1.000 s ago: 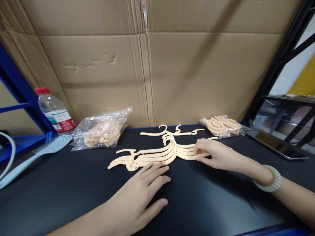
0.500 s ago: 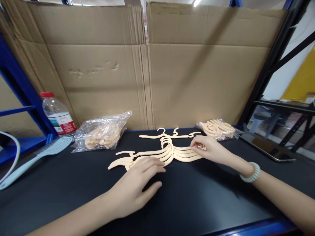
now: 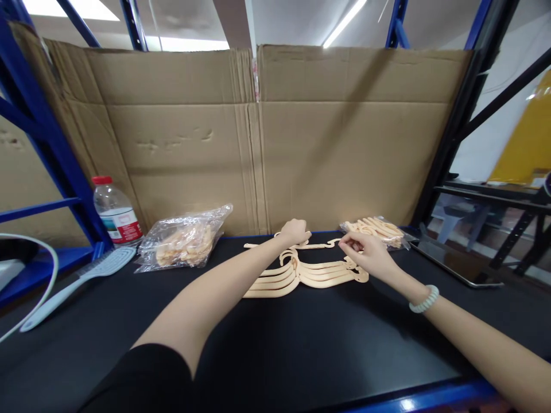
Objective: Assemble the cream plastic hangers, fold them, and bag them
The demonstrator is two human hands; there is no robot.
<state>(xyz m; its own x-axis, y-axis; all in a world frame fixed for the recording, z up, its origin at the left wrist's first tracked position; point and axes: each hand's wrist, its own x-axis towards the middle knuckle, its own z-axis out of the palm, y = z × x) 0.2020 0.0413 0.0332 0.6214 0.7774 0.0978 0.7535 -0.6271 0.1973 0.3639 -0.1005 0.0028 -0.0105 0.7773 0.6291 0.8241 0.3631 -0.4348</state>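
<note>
Several cream hangers (image 3: 321,274) lie stacked on the black table, their hooks bunched at the middle. My left arm reaches across their left part. Behind the stack, my left hand (image 3: 295,232) is at a further hanger piece (image 3: 316,246), fingers curled down; what they grip is hidden. My right hand (image 3: 360,248) is above the right ends of the stack, with thumb and fingertips pinched together near a small hook. Whether anything is between them is too small to tell.
Clear bags of cream hangers (image 3: 183,244) (image 3: 374,230) lie at the back left and back right. A bottle (image 3: 118,215) and a pale blue hairbrush (image 3: 77,282) are at left. A dark tablet-like device (image 3: 456,264) lies at right. Cardboard (image 3: 193,149) stands behind.
My left hand has moved from the left part of the stack forward to the rear hanger piece. My right hand remains near the stack's right ends. The view has tilted up.
</note>
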